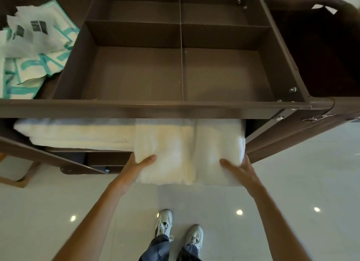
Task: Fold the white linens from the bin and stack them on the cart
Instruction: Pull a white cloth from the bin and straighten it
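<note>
1. currently both hands' grip is closed on the folded linen [187, 153] at mid-frame: left hand [140, 163] and right hand [237, 169], thumbs on top, fingers hidden beneath.
2. it lies half inside the cart [155, 106]; let go early, the overhanging edge could sag and unfold.
3. a skewed push may ruck the stack [78, 132] just beside it.

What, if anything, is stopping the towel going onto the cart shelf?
Nothing visible. The left hand and right hand hold the folded towel partway in, beside the white stack. Deeper in is hidden by the top tray.

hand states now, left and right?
Left hand: grips the folded white towel, thumb on top.
Right hand: grips the same towel, thumb on top.
</note>
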Motion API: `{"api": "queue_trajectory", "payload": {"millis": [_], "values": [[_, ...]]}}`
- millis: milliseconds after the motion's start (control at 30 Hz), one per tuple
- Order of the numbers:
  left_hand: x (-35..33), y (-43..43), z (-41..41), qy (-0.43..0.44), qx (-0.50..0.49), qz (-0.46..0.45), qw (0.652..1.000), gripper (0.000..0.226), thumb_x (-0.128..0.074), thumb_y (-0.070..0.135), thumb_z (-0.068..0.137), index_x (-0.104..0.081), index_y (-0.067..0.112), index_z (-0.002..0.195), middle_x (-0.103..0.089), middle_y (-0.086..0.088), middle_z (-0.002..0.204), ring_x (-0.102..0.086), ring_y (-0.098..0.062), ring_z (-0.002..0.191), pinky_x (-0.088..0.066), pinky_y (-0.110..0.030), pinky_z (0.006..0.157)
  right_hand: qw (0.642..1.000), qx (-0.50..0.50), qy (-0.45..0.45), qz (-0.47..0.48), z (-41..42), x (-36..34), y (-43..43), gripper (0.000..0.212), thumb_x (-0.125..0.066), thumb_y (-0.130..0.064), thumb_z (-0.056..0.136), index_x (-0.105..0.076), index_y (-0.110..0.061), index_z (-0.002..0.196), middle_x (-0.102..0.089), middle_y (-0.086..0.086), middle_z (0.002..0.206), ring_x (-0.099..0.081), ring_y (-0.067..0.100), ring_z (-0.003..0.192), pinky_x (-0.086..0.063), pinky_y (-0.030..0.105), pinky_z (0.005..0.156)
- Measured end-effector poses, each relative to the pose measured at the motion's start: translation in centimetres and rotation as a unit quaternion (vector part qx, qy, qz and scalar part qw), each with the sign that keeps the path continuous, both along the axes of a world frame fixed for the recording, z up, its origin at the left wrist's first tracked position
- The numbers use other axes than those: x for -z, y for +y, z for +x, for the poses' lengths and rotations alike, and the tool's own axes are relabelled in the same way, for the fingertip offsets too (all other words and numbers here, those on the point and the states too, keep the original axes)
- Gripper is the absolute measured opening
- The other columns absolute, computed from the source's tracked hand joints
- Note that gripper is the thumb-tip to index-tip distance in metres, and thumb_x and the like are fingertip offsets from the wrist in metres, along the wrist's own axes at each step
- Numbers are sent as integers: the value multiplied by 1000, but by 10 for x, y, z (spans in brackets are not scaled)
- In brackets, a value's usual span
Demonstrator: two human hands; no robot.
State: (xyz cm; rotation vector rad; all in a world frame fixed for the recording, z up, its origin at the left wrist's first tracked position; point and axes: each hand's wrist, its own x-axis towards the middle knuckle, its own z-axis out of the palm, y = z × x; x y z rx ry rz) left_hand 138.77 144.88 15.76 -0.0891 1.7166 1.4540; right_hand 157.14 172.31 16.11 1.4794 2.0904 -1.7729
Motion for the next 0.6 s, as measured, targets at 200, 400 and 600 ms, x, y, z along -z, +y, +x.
{"api": "queue_trajectory", "payload": {"millis": [200, 400, 600], "values": [[-21, 23, 8, 56, -12, -7, 998, 65, -82, 35, 65, -57, 23, 123, -70, 3, 109, -67, -13, 99, -51, -23, 73, 997, 40, -6, 68, -15, -9, -22, 68, -79, -51, 59, -46, -24, 112, -61, -7, 100, -61, 21, 96, -55, 50, 83], [-55, 55, -32, 141, -83, -19, 986, 41, -77, 24, 79, -59, 24, 116, -69, 5, 104, -65, -18, 98, -52, -32, 78, 979, 68, 18, 189, -57, -50, -20, 46, -74, -42, 77, -47, -17, 104, -59, -1, 93, -57, 24, 89, -50, 39, 78], [-44, 79, -47, 180, -44, -189, 964, 92, -67, 57, 81, -28, 10, 150, -40, -9, 150, -38, -28, 138, -34, -37, 113, 947, -38, -92, 305, -92, -23, -15, 81, -54, -43, 94, -12, -2, 150, -44, 26, 132, -47, 44, 118, -42, 51, 99]]}}
